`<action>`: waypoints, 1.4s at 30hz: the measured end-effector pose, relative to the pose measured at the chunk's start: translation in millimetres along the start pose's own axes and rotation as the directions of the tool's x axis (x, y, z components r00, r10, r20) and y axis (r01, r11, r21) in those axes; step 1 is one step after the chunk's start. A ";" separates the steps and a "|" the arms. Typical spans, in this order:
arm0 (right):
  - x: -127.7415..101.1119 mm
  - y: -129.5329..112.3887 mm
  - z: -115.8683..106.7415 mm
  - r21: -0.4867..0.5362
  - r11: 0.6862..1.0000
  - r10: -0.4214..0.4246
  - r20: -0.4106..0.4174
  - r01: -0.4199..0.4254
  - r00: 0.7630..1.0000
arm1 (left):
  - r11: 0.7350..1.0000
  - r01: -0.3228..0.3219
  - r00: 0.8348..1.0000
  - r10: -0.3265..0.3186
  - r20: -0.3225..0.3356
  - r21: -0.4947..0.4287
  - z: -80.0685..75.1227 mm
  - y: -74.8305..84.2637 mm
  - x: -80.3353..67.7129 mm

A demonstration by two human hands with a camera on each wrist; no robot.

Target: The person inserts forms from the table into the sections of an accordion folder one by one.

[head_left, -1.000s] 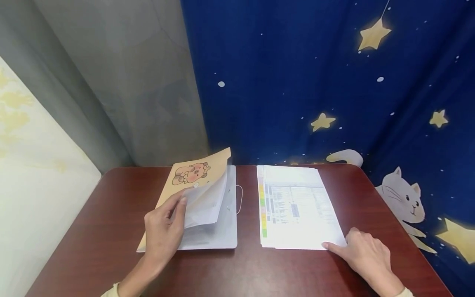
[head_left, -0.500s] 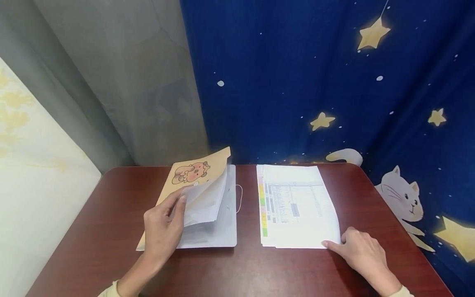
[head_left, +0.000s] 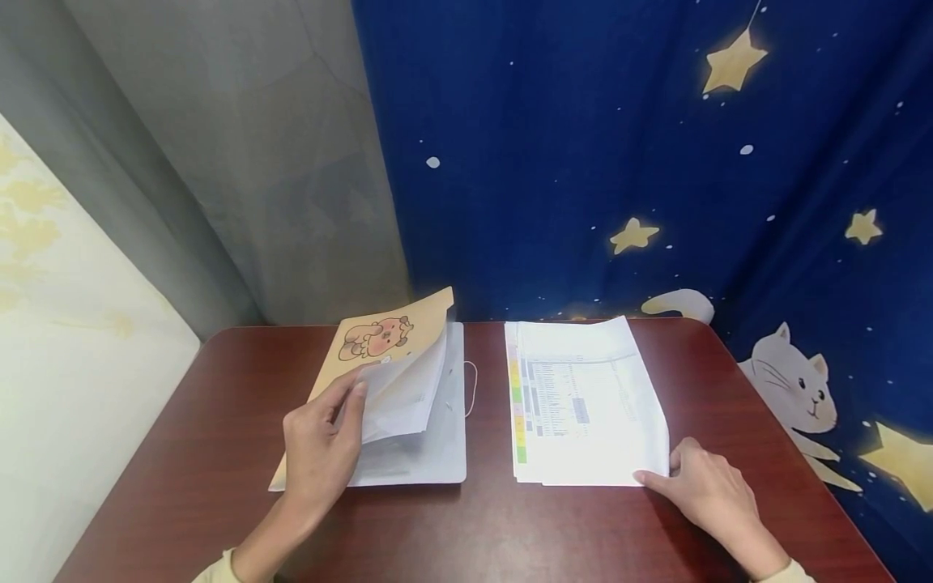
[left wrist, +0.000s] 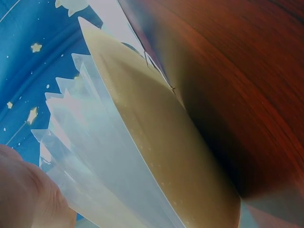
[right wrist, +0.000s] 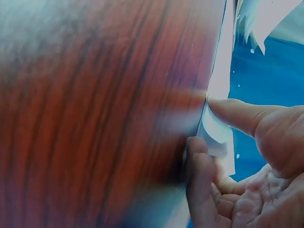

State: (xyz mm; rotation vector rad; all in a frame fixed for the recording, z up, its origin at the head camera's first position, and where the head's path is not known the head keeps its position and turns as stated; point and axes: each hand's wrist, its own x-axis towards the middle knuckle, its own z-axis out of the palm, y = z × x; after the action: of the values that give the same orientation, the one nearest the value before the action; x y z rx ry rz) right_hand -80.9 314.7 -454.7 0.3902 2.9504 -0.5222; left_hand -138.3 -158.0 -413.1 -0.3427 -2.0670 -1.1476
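The left hand point(head_left: 321, 449) reaches in from the near edge of the dark red wooden table point(head_left: 219, 421), forearm angled up and to the right, a pale sleeve cuff point(head_left: 219, 569) at the wrist. Its fingers are curled around the lifted tan cover point(head_left: 379, 344) of an expanding file folder point(head_left: 430, 445), thumb on the inner side, holding the cover and a fan of translucent pockets point(head_left: 404, 397) raised off the white back panel. The folder lies left of the paper stack, just beside it, with a thin elastic loop point(head_left: 470, 389) hanging off its right edge.

The right hand point(head_left: 703, 486) comes in from the near right, palm down, at the near right corner of the stack of printed sheets point(head_left: 583, 405). Thumb and forefinger pinch that corner: the right wrist view shows the thumb tip point(right wrist: 232, 114) on top of a curled sheet corner and a finger point(right wrist: 202, 175) beneath it. The top sheet's far right corner is raised a little from the stack.

The left wrist view shows only the tan cover point(left wrist: 166, 156), the pocket edges point(left wrist: 90, 147) and a blurred bit of skin; the fingers' contact is out of frame there. Print on the sheets is too small to read. The right wrist view is blurred over the table, and how many sheets are pinched cannot be told.
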 end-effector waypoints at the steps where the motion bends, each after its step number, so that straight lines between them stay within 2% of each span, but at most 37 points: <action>1: 0.3 0.2 0.0 0.011 1.000 0.000 0.001 0.000 1.000 | 1.000 0.003 1.000 -0.003 0.003 -0.001 -0.1 0.1 -0.1; 11: 3.2 2.4 1.4 0.168 0.985 0.020 0.047 -0.028 0.999 | 0.999 0.046 0.999 -0.046 0.030 0.001 -1.1 4.1 1.3; 14: 4.1 2.7 1.4 0.154 0.988 0.017 0.052 -0.025 0.999 | 0.999 0.054 0.998 -0.054 0.033 0.006 -1.1 4.6 1.3; 19: 4.2 3.6 1.3 0.091 0.996 0.016 0.037 -0.019 0.999 | 1.000 0.026 1.000 -0.027 0.017 0.009 0.0 4.6 1.0; 29: -0.6 2.6 0.0 0.063 0.998 -0.015 -0.026 0.016 1.000 | 0.998 0.058 0.998 -0.058 0.036 0.012 -1.5 7.3 1.3; 32: -2.8 2.1 0.5 0.031 0.998 -0.047 -0.090 0.050 0.995 | 0.998 0.059 0.997 -0.059 0.040 0.014 -1.8 7.4 1.5; 37: -5.8 -0.4 0.7 -0.012 0.994 -0.109 -0.216 0.109 0.970 | 0.998 0.060 0.997 -0.060 0.037 0.017 -2.4 7.7 2.1; 39: -6.9 -2.1 0.2 0.009 0.993 -0.116 -0.234 0.121 0.965 | 0.998 0.061 0.997 -0.062 0.036 0.017 -2.8 8.3 2.1; 42: -7.4 -4.4 -0.2 0.098 0.987 -0.103 -0.209 0.126 0.972 | 0.998 0.062 0.997 -0.062 0.034 0.017 -2.9 7.5 1.7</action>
State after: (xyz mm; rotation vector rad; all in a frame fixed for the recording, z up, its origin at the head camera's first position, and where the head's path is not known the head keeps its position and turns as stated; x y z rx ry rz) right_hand -75.0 309.1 -451.9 0.3016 3.1657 -0.7015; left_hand -134.0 -156.3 -406.3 -0.2944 -2.1294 -1.1687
